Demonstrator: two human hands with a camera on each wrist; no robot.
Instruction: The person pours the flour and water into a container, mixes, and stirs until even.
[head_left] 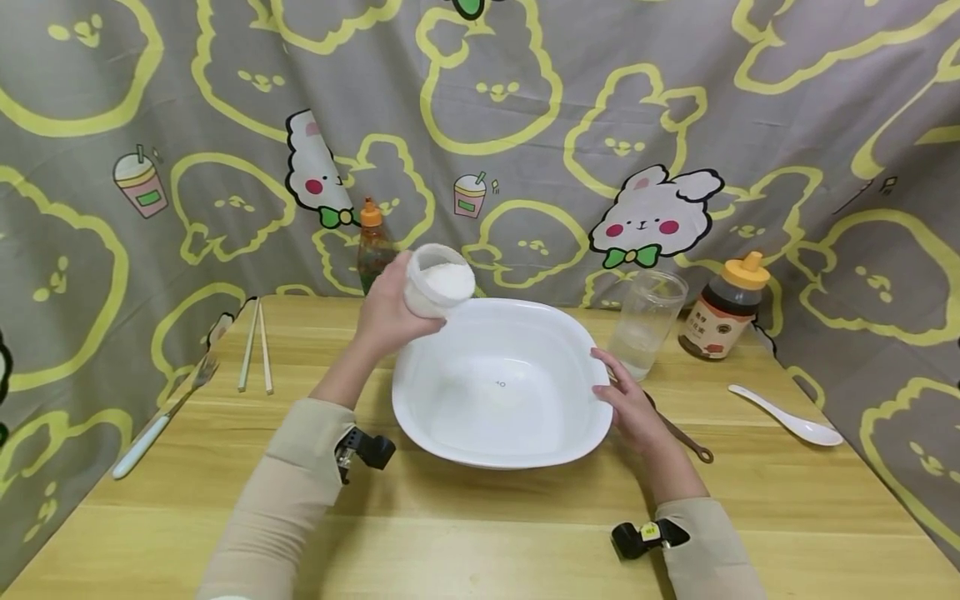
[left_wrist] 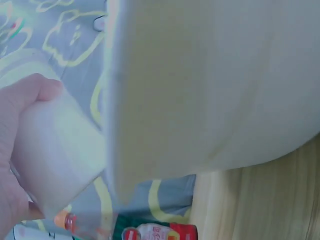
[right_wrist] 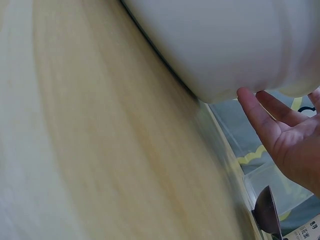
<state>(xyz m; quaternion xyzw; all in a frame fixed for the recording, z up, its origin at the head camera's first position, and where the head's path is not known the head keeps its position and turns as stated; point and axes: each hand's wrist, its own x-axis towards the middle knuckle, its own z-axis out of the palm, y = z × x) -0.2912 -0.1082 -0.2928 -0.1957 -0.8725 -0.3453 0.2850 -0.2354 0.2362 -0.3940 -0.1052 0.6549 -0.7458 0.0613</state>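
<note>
In my left hand [head_left: 390, 308] is a translucent white jar [head_left: 429, 302] of white powder, gripped round its side. It tilts to the right, its mouth over the back left rim of a large white basin [head_left: 502, 333]. The left wrist view shows the jar's side [left_wrist: 60, 145] with the thumb across it, next to the basin's outer wall [left_wrist: 210, 90]. With fingers fairly straight, my right hand [head_left: 633, 408] touches the basin's right rim. In the right wrist view those fingers [right_wrist: 257, 107] reach to the rim from outside. A faint pale patch shows on the basin's floor.
An orange-capped sauce bottle [head_left: 371, 250] stands behind my left hand. At right are a clear cup [head_left: 645, 325], a dark syrup bottle [head_left: 722, 312], a white spoon [head_left: 791, 417] and a dark ladle [right_wrist: 267, 210]. Chopsticks [head_left: 258, 346] and a fork [head_left: 161, 421] lie at left.
</note>
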